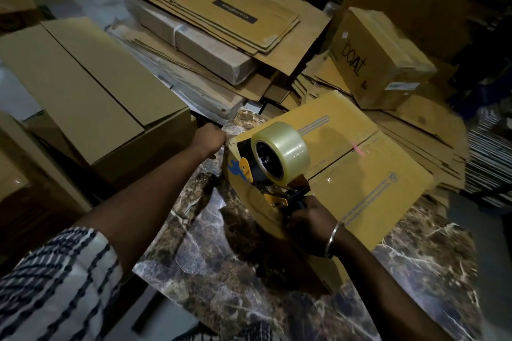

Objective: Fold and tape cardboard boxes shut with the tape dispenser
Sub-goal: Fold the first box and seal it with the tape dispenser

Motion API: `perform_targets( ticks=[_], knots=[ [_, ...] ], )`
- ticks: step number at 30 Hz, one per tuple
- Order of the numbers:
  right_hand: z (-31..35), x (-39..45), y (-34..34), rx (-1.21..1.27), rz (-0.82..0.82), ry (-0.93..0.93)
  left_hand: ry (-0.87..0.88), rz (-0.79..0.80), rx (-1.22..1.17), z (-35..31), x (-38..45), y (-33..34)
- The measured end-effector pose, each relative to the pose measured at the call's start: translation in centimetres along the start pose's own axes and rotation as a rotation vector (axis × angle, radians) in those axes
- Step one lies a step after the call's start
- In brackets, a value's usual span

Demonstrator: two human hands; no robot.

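Head view, box: a yellow-brown cardboard box (357,163) with grey printed stripes lies on a dark brown marble-patterned tabletop (249,271), its top flaps folded shut so their seam runs across the upper face.
Head view, dispenser: a hand-held tape dispenser (273,171) with a black frame and orange-yellow plates sits on the box's near left edge, carrying a fat roll of clear packing tape (285,152).
Right hand: the right hand (310,219) is curled tight round the dispenser's handle, fingers wrapped on it with no gap showing; a thin metal bangle (333,239) circles the wrist.
Left hand: the left hand (209,137) reaches out to the box's far left corner with its fingers curled in; it touches or lies just beside that corner, but whether it pinches anything cannot be told from this angle.
Sleeve: a white sleeve with dark dotted stripes (55,279) covers the left upper arm.
Surroundings: a large plain brown carton (91,86) stands left of the table, a stack of flattened cardboard sheets (216,16) lies behind, and a closed brown box printed "boat" (379,58) sits at the right rear.
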State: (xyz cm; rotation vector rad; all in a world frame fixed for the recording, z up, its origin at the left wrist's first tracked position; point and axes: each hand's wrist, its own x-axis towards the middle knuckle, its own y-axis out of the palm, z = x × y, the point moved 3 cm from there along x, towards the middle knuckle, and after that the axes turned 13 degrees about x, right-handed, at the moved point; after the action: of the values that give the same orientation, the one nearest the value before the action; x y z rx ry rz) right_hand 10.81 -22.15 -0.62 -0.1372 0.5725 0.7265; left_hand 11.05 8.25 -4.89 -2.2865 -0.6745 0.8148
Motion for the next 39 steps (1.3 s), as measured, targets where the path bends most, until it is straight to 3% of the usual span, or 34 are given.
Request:
perform_targets(
  ticks=[6, 9, 14, 16, 23, 29, 39],
  knots=[
    [-0.3, 0.5, -0.1, 0.007, 0.018, 0.026, -0.006, 0.03, 0.007, -0.3, -0.6, 1.0],
    [-0.6, 0.8, -0.2, -0.005, 0.016, 0.046, -0.018, 0.06, 0.143, -0.1, -0.6, 1.6],
    [-0.5, 0.8, -0.3, -0.017, -0.013, 0.067, 0.215, -0.29, 0.289, 0.2, -1.8, 2.0],
    [-0.4, 0.8, -0.3, -0.018, 0.011, 0.06, 0.341, -0.341, 0.36, 0.2, -2.5, 2.6],
    [0.1, 0.5, 0.0, -0.073, -0.023, 0.07, 0.39, -0.276, 0.407, -0.4, -3.1, 2.2],
    [0.3, 0.3, -0.3, -0.274, -0.061, 0.066, 0.379, -0.245, 0.417, -0.5, -2.8, 2.5],
    [-1.4, -2.7, -2.1, -0.3, -0.125, 0.12, 0.349, -0.261, 0.384, -0.4, -2.5, 3.2]
  ],
)
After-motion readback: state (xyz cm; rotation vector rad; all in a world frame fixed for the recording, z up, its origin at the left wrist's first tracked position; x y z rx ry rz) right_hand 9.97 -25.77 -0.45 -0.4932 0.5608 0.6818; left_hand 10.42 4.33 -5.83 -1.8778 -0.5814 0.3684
